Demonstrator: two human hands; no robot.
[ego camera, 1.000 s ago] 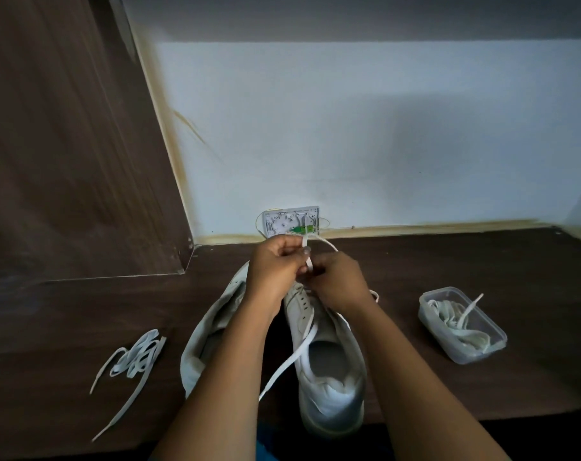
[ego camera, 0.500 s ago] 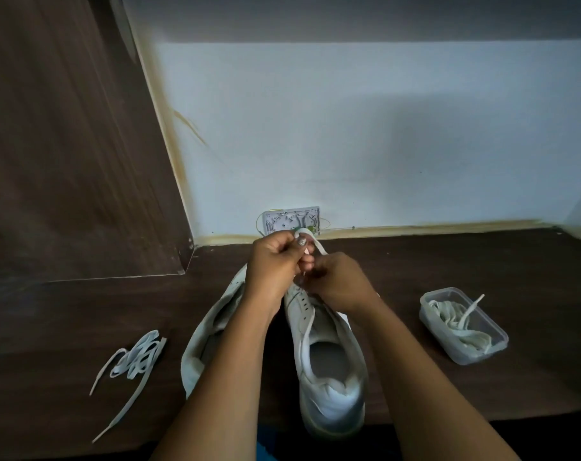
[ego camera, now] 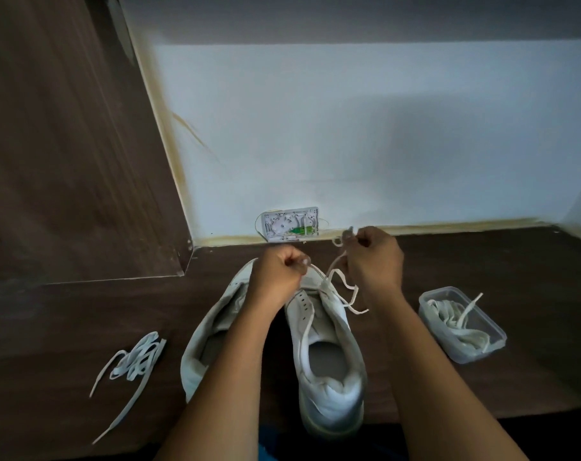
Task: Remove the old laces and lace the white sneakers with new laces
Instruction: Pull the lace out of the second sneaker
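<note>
Two white sneakers lie side by side on the dark wooden table, heels toward me: the left sneaker [ego camera: 212,331] partly under my left forearm, the right sneaker [ego camera: 329,371] in the middle. A white lace [ego camera: 344,289] runs through the right sneaker's front eyelets. My left hand [ego camera: 279,277] pinches one strand of it above the toe. My right hand [ego camera: 372,257] grips the other strand, lifted up and to the right, with loops hanging below it.
A loose bundle of white laces [ego camera: 133,364] lies on the table at the left. A clear plastic tub [ego camera: 462,327] holding more laces stands at the right. An open white wall box [ego camera: 290,225] sits at the table's back edge. A wooden panel rises at the left.
My hands, close together over the toe before, have drawn apart: the right hand moved up and right, pulling the lace out. The strand lying across the shoe's opening is shorter.
</note>
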